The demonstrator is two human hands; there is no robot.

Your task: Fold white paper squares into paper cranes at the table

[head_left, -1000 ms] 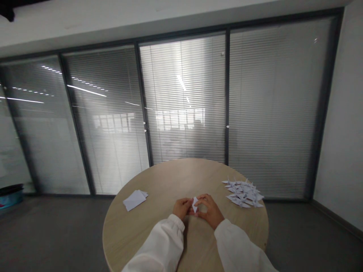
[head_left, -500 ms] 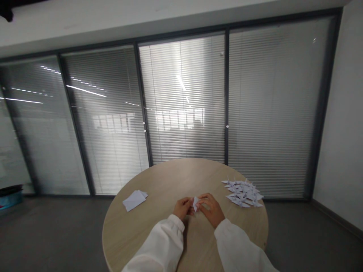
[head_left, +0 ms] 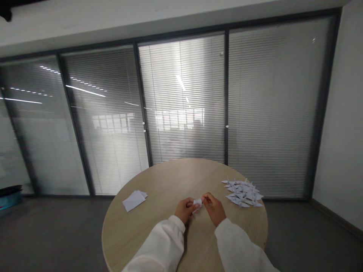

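Note:
My left hand (head_left: 184,209) and my right hand (head_left: 214,207) meet above the round wooden table (head_left: 159,181), both in white sleeves. Between their fingertips they pinch a small piece of folded white paper (head_left: 197,203), held a little off the tabletop. The fingers of both hands are closed on it. To the right lies a heap of several folded white paper figures (head_left: 242,192). To the left lies a small stack of flat white paper sheets (head_left: 134,199).
Behind the table runs a glass wall with shut blinds in dark frames (head_left: 184,109). Grey floor surrounds the table. A dark bin with a blue band (head_left: 10,194) stands at the far left. A white wall (head_left: 343,132) closes the right side.
Both hands have lifted the folded paper slightly off the table and drawn closer to it. The paper looks more bunched than the flat pointed shape seen earlier.

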